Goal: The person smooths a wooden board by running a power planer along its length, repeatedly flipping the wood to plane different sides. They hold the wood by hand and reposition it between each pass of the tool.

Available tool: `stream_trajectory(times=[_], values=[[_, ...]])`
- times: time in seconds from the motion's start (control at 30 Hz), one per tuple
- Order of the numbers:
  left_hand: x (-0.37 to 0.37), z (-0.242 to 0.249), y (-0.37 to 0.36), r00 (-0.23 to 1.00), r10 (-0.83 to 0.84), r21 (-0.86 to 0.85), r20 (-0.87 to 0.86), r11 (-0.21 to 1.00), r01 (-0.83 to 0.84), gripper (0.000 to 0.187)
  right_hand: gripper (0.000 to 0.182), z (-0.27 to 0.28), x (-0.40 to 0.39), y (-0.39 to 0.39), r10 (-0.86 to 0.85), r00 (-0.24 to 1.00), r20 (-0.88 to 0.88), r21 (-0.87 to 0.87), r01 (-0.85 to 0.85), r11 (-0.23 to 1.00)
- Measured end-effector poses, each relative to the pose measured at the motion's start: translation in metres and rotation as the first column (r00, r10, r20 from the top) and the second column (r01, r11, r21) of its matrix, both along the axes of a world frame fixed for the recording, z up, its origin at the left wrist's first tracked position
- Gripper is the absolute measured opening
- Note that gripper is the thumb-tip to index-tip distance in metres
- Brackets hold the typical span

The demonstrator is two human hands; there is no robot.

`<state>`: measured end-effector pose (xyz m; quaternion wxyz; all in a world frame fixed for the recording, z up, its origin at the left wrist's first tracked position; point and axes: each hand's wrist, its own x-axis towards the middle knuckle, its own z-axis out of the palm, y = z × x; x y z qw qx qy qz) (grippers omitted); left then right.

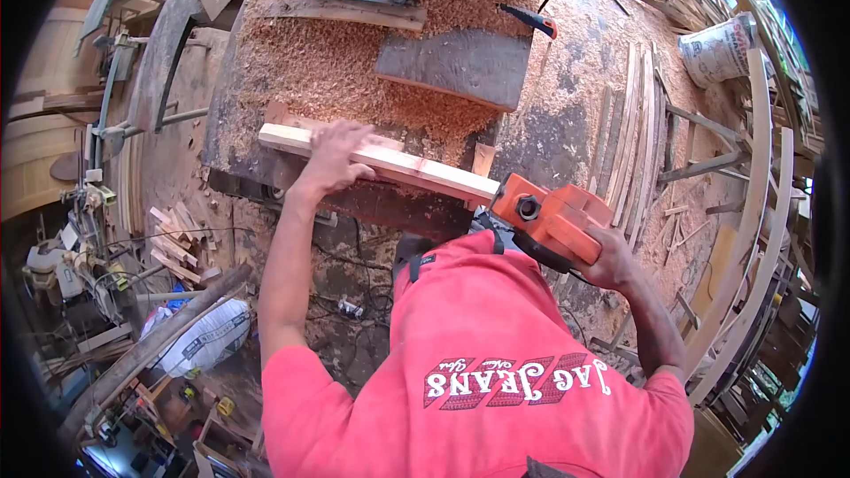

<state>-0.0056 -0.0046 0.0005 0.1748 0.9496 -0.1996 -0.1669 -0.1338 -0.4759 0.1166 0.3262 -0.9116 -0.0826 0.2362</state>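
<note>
A long squared piece of pale timber (416, 166) lies across the near edge of the shavings-covered workbench. My left hand (335, 158) grips it near its left end, with the fingers over the top and the thumb on the near side. At the timber's right end is an orange electric hand planer (553, 217) with a black knob on its side. My right hand (611, 258) is closed round the planer's rear handle. The planer's underside, and how it meets the wood, are hidden.
On the bench (443, 131) lie a dark wooden block (456, 66), a handsaw (529, 20) and a board (345, 11) among heaped shavings. Long strips (624, 142) and a white bucket (717, 49) are at right. Cables and a white sack (204, 336) lie at lower left.
</note>
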Motion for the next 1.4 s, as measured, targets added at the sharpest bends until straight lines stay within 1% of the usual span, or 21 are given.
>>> stream_trajectory(times=[0.03,0.13,0.17,0.33,0.4,0.43,0.53,0.57,0.6,0.67,0.73,0.8,0.87,0.97,1.0,1.07,1.13,1.2,1.27,1.3,1.4], values=[[-0.002,-0.001,0.007,0.988,0.095,0.004,0.123,0.995,-0.096,0.068,0.023,-0.005,0.003,0.001,0.035,0.998,-0.051,-0.022,-0.036,0.999],[-0.003,-0.004,0.044,0.946,0.259,0.042,0.193,0.962,-0.271,0.070,0.031,-0.009,0.016,0.020,0.060,0.998,0.000,0.088,-0.059,0.994],[-0.004,-0.008,0.059,0.942,0.301,-0.024,0.149,0.953,-0.301,0.065,0.031,-0.011,0.021,0.027,0.080,0.997,-0.005,0.090,-0.080,0.993],[-0.011,-0.020,0.075,0.917,0.336,-0.090,0.216,0.942,-0.324,0.056,0.032,-0.007,0.060,0.081,0.125,0.983,-0.136,0.085,-0.114,0.990],[-0.009,-0.024,0.079,0.925,0.332,-0.152,0.183,0.939,-0.307,0.057,0.032,-0.012,0.073,0.107,0.162,0.985,-0.054,0.127,-0.154,0.980],[-0.009,-0.025,0.081,0.926,0.330,-0.169,0.182,0.938,-0.302,0.061,0.032,-0.014,0.081,0.120,0.177,0.984,0.023,0.175,-0.179,0.968],[-0.014,-0.025,0.086,0.882,0.390,-0.169,0.264,0.919,-0.355,0.066,0.035,-0.014,0.100,0.155,0.238,0.971,-0.004,0.137,-0.235,0.962],[-0.014,-0.027,0.094,0.872,0.401,-0.185,0.281,0.914,-0.361,0.080,0.035,-0.014,0.107,0.168,0.257,0.966,-0.005,0.128,-0.254,0.959],[-0.015,-0.030,0.101,0.864,0.419,-0.193,0.280,0.906,-0.377,0.080,0.037,-0.013,0.113,0.182,0.282,0.959,0.019,0.118,-0.282,0.952],[-0.018,-0.035,0.116,0.740,0.581,-0.280,0.339,0.813,-0.510,0.083,0.039,-0.012,0.128,0.210,0.324,0.945,0.044,0.097,-0.327,0.940],[-0.025,-0.042,0.135,0.680,0.636,-0.285,0.365,0.772,-0.568,0.089,0.040,-0.008,0.143,0.240,0.321,0.946,-0.037,0.084,-0.317,0.945],[-0.037,-0.055,0.153,0.469,0.815,-0.424,0.341,0.578,-0.697,0.090,0.040,-0.004,0.155,0.277,0.344,0.938,-0.043,0.081,-0.340,0.937],[-0.059,-0.061,0.164,0.388,0.861,-0.479,0.329,0.507,-0.717,0.086,0.039,0.000,0.163,0.317,0.359,0.933,-0.011,0.103,-0.356,0.929],[-0.100,-0.066,0.161,0.151,0.985,-0.624,0.086,0.171,-0.762,0.072,0.028,-0.018,0.167,0.367,0.366,0.930,-0.023,0.150,-0.359,0.921],[-0.122,-0.075,0.160,0.134,0.986,-0.597,0.094,0.164,-0.786,0.070,0.024,-0.027,0.165,0.378,0.346,0.937,0.038,0.196,-0.347,0.917],[-0.145,-0.082,0.154,0.131,0.982,-0.533,0.138,0.185,-0.825,0.064,0.021,-0.034,0.168,0.401,0.378,0.926,0.016,0.116,-0.378,0.919],[-0.168,-0.095,0.133,0.069,0.998,-0.606,-0.005,0.052,-0.794,0.058,0.022,-0.004,0.171,0.421,0.367,0.916,0.161,0.068,-0.381,0.922],[-0.179,-0.100,0.108,0.039,0.999,-0.594,-0.029,0.014,-0.804,0.054,0.033,0.004,0.176,0.420,0.352,0.915,0.197,0.093,-0.375,0.922],[-0.181,-0.101,0.086,0.192,0.967,-0.556,0.166,0.253,-0.792,0.052,0.035,0.017,0.176,0.405,0.306,0.933,0.190,0.114,-0.330,0.937],[-0.170,-0.093,0.072,0.212,0.961,-0.575,0.177,0.276,-0.770,0.052,0.036,0.024,0.176,0.396,0.307,0.942,0.138,0.151,-0.327,0.933],[-0.144,-0.067,0.027,0.592,0.717,-0.428,0.367,0.695,-0.578,0.061,0.040,0.048,0.167,0.346,0.244,0.959,0.141,0.178,-0.267,0.947]])
